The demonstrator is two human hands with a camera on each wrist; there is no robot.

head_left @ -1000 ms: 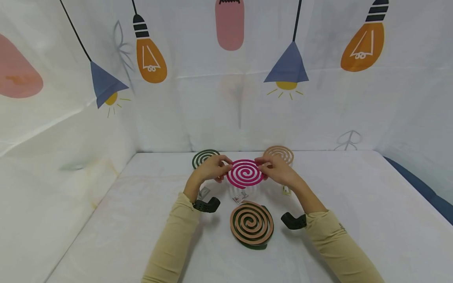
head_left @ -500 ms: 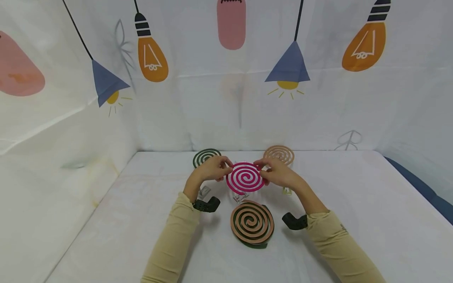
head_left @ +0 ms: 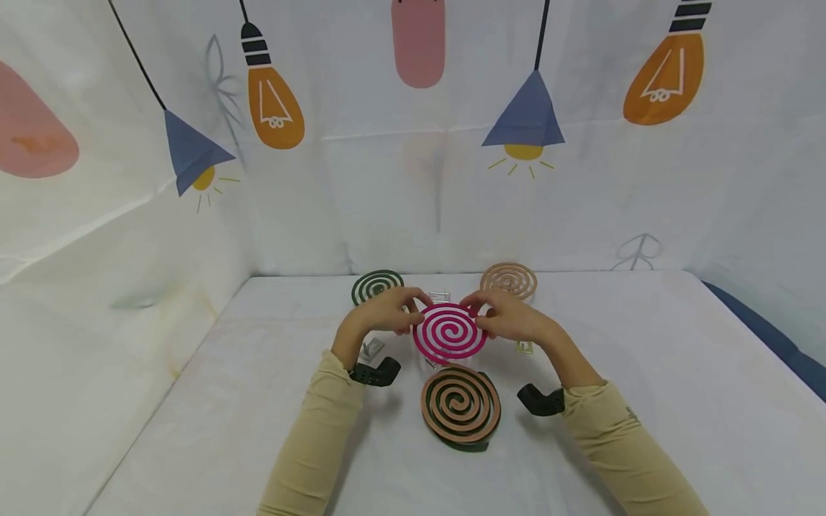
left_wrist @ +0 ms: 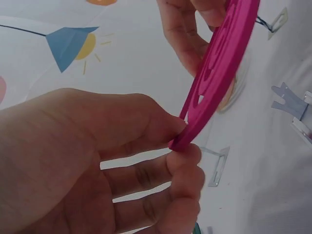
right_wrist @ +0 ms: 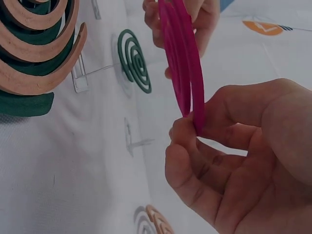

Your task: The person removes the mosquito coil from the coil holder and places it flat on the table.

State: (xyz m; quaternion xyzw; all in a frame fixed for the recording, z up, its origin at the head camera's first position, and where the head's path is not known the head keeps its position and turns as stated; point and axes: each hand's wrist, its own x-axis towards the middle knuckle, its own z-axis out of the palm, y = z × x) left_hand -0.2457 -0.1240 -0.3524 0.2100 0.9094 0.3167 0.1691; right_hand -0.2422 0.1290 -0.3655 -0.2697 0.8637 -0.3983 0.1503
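Observation:
A pink mosquito coil (head_left: 452, 331) is held up between both hands over the middle of the table. My left hand (head_left: 387, 310) pinches its left edge between thumb and fingertips, as the left wrist view shows on the pink rim (left_wrist: 219, 92). On the opposite edge, my right hand (head_left: 513, 317) pinches it the same way. Below it in the head view lies a stack of tan and green mosquito coils (head_left: 459, 405). A green coil (right_wrist: 134, 61) is propped up behind the left hand, and a tan coil (head_left: 508, 279) behind the right.
Small metal coil stands lie around the hands: one silvery stand (head_left: 373, 349) by the left wrist, another stand (head_left: 524, 347) by the right, and a third stand (head_left: 440, 296) behind the pink coil. White cloth walls (head_left: 387, 201) with printed lamps enclose the white table (head_left: 226, 401).
Both hands have brought the pink coil slightly lower and nearer to the stack, uncovering the stand behind it and covering most of the small metal piece in front. Both grips stay the same.

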